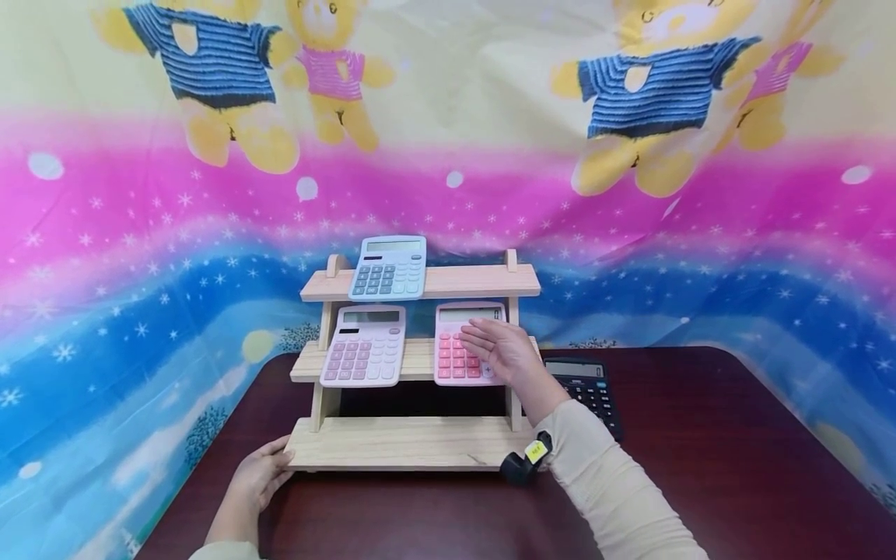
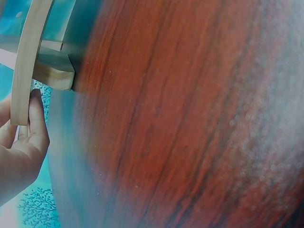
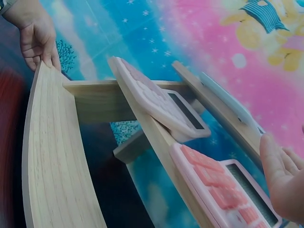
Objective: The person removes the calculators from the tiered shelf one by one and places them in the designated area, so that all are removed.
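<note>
A three-step wooden rack [image 1: 399, 443] stands on the dark table. My left hand [image 1: 257, 473] pinches the left end of its lowest shelf; in the left wrist view, thumb and fingers lie on either side of the board [image 2: 24, 71]. In front of the pink calculator [image 1: 451, 354] on the middle shelf, my right hand [image 1: 507, 354] is held with fingers straight, covering part of its keys and screen. The right wrist view has that hand [image 3: 285, 180] beside the pink calculator [image 3: 213, 185], holding nothing. A white calculator with mauve keys [image 1: 364, 350] leans to its left.
On the top shelf leans a pale blue calculator [image 1: 388, 268]. A black calculator [image 1: 588, 389] lies on the table [image 1: 700, 451] right of the rack, partly hidden by my right arm. Behind hangs a patterned cloth [image 1: 448, 194] with bears.
</note>
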`<action>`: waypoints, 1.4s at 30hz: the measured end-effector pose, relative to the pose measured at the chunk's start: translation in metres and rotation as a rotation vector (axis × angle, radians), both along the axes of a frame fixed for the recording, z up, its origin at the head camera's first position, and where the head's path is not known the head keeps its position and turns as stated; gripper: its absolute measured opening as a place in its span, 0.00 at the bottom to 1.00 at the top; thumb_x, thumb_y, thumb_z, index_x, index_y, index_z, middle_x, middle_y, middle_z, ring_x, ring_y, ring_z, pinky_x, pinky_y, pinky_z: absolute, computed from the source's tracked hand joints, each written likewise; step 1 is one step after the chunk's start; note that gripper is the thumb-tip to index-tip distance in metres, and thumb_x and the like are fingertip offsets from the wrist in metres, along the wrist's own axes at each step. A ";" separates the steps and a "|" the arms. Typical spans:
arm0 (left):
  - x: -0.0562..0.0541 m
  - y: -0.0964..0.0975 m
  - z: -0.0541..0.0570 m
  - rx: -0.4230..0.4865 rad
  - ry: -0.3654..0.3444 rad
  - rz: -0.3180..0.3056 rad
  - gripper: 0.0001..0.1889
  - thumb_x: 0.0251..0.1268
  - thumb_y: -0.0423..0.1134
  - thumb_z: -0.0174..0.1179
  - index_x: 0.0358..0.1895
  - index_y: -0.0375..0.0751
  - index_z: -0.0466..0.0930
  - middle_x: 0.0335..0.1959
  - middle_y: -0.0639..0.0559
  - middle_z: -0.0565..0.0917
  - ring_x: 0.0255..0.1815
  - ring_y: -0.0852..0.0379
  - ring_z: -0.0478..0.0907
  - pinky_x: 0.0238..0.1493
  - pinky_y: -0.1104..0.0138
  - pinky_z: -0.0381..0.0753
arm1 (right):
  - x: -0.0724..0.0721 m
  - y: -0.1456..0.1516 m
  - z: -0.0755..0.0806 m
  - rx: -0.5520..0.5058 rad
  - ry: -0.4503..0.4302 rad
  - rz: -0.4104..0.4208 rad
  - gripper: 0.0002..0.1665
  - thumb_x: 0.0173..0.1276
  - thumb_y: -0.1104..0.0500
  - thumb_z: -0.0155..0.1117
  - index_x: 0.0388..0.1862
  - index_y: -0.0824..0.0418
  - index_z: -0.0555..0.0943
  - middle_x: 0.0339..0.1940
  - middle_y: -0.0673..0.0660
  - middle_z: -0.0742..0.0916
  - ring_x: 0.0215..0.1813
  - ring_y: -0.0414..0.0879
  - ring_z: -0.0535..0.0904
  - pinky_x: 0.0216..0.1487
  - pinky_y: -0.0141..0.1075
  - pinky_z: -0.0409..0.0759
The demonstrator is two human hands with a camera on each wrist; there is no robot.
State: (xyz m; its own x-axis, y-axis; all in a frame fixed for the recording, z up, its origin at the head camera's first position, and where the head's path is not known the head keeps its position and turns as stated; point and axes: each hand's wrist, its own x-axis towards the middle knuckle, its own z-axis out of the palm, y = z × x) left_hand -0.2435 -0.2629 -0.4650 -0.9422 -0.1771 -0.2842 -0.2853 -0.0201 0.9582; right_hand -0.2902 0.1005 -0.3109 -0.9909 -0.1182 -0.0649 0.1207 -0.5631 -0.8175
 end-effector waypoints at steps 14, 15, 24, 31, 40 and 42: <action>-0.002 0.000 -0.005 -0.011 0.001 -0.004 0.28 0.61 0.31 0.48 0.64 0.29 0.51 0.59 0.25 0.55 0.51 0.47 0.66 0.48 0.61 0.70 | -0.016 -0.028 0.000 0.022 -0.006 0.015 0.27 0.63 0.67 0.51 0.59 0.77 0.59 0.56 0.73 0.67 0.55 0.59 0.66 0.49 0.41 0.70; -0.002 0.000 -0.005 -0.012 0.002 -0.008 0.28 0.62 0.31 0.48 0.64 0.29 0.50 0.59 0.25 0.55 0.51 0.47 0.66 0.48 0.61 0.70 | -0.018 -0.030 0.000 0.023 -0.004 0.014 0.27 0.62 0.67 0.51 0.59 0.77 0.59 0.56 0.74 0.68 0.55 0.60 0.66 0.49 0.40 0.70; 0.001 -0.001 -0.005 -0.021 0.012 -0.012 0.28 0.61 0.32 0.49 0.64 0.29 0.51 0.59 0.26 0.55 0.48 0.51 0.68 0.46 0.65 0.71 | -0.030 -0.051 0.007 0.035 -0.036 -0.020 0.24 0.59 0.66 0.57 0.54 0.75 0.67 0.49 0.72 0.74 0.49 0.58 0.72 0.45 0.39 0.74; 0.004 0.001 0.000 0.005 0.005 -0.006 0.29 0.61 0.32 0.49 0.64 0.29 0.51 0.59 0.26 0.54 0.46 0.54 0.69 0.40 0.70 0.73 | -0.039 -0.065 0.007 0.052 -0.063 -0.035 0.25 0.59 0.65 0.57 0.53 0.76 0.67 0.50 0.73 0.73 0.49 0.59 0.73 0.45 0.39 0.74; 0.004 0.002 0.005 0.015 -0.003 0.007 0.29 0.61 0.33 0.51 0.64 0.30 0.51 0.60 0.26 0.54 0.41 0.59 0.71 0.40 0.71 0.73 | -0.050 -0.076 0.004 0.041 -0.074 -0.027 0.27 0.61 0.64 0.55 0.57 0.75 0.62 0.53 0.74 0.70 0.53 0.61 0.68 0.47 0.39 0.73; 0.004 0.002 0.005 0.010 -0.001 0.002 0.29 0.61 0.33 0.51 0.64 0.30 0.51 0.60 0.26 0.54 0.41 0.59 0.71 0.41 0.70 0.73 | -0.053 -0.077 0.005 0.032 -0.077 -0.040 0.27 0.61 0.64 0.56 0.56 0.74 0.63 0.52 0.74 0.71 0.52 0.61 0.69 0.46 0.39 0.73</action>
